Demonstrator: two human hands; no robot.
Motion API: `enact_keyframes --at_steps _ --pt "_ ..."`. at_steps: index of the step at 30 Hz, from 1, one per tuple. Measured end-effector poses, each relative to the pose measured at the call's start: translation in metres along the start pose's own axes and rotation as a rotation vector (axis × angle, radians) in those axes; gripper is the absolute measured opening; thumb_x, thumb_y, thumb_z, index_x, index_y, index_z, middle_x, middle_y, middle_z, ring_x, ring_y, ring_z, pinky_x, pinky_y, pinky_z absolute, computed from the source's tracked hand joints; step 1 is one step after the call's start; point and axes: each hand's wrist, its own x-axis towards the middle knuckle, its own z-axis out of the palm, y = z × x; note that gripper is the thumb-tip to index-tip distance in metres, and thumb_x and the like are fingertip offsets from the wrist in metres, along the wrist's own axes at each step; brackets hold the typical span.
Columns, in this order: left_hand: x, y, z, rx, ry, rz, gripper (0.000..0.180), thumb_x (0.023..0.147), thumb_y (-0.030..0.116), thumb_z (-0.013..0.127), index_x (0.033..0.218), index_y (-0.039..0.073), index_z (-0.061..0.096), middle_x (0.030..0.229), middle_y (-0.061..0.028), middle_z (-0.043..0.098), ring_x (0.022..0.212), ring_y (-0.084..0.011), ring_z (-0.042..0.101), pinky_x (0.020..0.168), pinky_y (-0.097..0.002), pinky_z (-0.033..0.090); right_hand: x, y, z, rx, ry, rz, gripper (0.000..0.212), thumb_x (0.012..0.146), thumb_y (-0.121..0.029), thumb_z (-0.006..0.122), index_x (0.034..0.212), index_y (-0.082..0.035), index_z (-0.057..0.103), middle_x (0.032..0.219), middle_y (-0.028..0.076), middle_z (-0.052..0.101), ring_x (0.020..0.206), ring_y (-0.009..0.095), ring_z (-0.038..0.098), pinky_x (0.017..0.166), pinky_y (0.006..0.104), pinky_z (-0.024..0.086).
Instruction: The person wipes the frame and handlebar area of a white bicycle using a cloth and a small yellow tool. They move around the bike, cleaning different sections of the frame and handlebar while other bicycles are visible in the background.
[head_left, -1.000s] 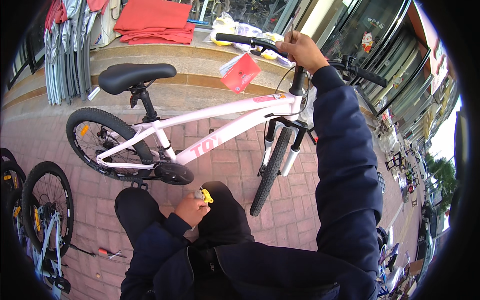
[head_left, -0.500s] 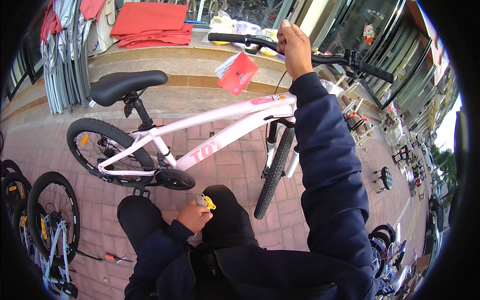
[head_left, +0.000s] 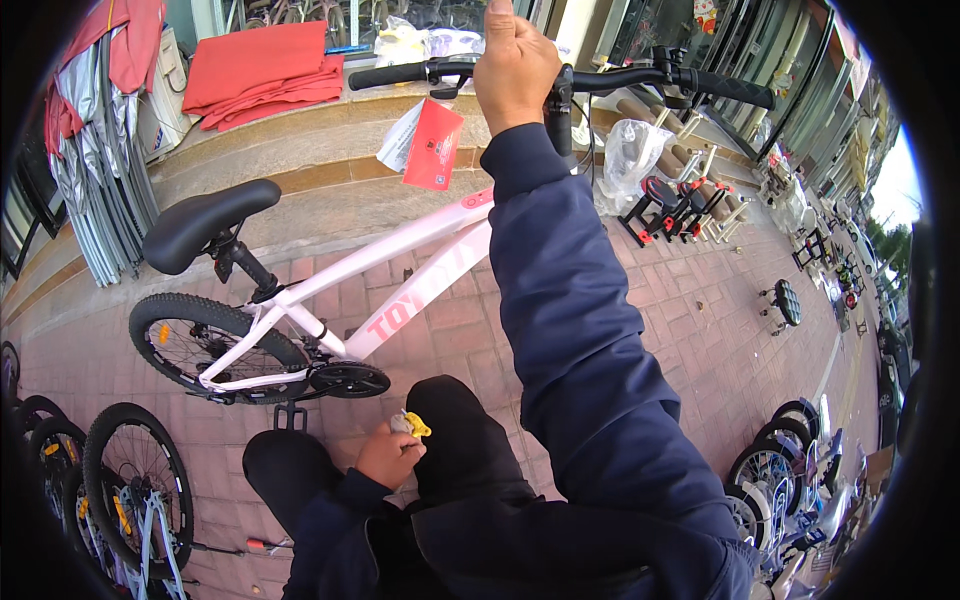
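Observation:
A pale pink bicycle (head_left: 335, 290) stands before me, with a black saddle (head_left: 215, 220) and black handlebar (head_left: 620, 78). My right hand (head_left: 517, 75) is raised over the left part of the handlebar, fingers curled and thumb upward. Whether it touches the bar or holds something small cannot be made out. The right sleeve covers the front wheel and fork. Low by my knee, my left hand (head_left: 390, 458) is closed round a small yellow piece (head_left: 417, 426) with a greyish, crumpled part beside it. A red-and-white card (head_left: 432, 145) hangs below the handlebar.
Folded red cloth (head_left: 265, 75) lies on the stone step beside bundled grey poles (head_left: 95, 170). More bicycles (head_left: 135, 490) stand at lower left, others (head_left: 785, 470) at lower right. Small stools (head_left: 670, 205) and clear plastic (head_left: 632, 155) are past the handlebar, on brick paving.
The view has shifted. My right hand has moved leftward and up in the picture, its sleeve now covering the front wheel. The left hand keeps its hold near my knee.

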Motion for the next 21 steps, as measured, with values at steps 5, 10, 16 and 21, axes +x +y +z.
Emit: enact_keyframes --at_steps 5,10,16,21 --pt "0.0 0.002 -0.002 -0.035 -0.044 -0.072 0.026 0.083 0.03 0.073 0.092 0.006 0.076 0.101 -0.0225 0.065 0.092 -0.0372 0.065 0.082 -0.0435 0.052 -0.003 -0.006 0.001 0.013 0.049 -0.029 0.055 0.1 -0.046 0.056 0.072 0.002 0.059 0.062 0.019 0.057 0.058 0.033 0.054 0.06 0.0448 0.042" --pt "0.0 0.005 -0.003 -0.041 -0.042 -0.061 0.025 0.083 0.028 0.073 0.092 0.005 0.076 0.099 -0.0226 0.064 0.09 -0.0372 0.065 0.08 -0.0433 0.052 -0.004 -0.007 0.001 0.041 0.041 -0.005 0.056 0.1 -0.047 0.056 0.071 0.0 0.06 0.061 0.018 0.057 0.056 0.033 0.055 0.059 0.0439 0.043" --pt "0.0 0.008 -0.002 -0.039 -0.046 -0.104 0.022 0.084 0.025 0.072 0.092 0.005 0.076 0.1 -0.0223 0.064 0.09 -0.0375 0.065 0.081 -0.043 0.052 -0.006 -0.01 0.003 0.173 0.094 -0.06 0.055 0.098 -0.043 0.063 0.066 0.001 0.056 0.054 0.015 0.052 0.05 0.021 0.046 0.053 0.0392 0.04" --pt "-0.003 0.003 0.0 -0.066 -0.011 -0.055 0.021 0.084 0.023 0.072 0.092 0.005 0.076 0.102 -0.0223 0.064 0.09 -0.0372 0.064 0.082 -0.0423 0.051 -0.01 0.001 0.002 0.177 0.098 -0.075 0.054 0.098 -0.041 0.064 0.065 0.001 0.054 0.055 0.014 0.05 0.051 0.022 0.044 0.053 0.0386 0.039"
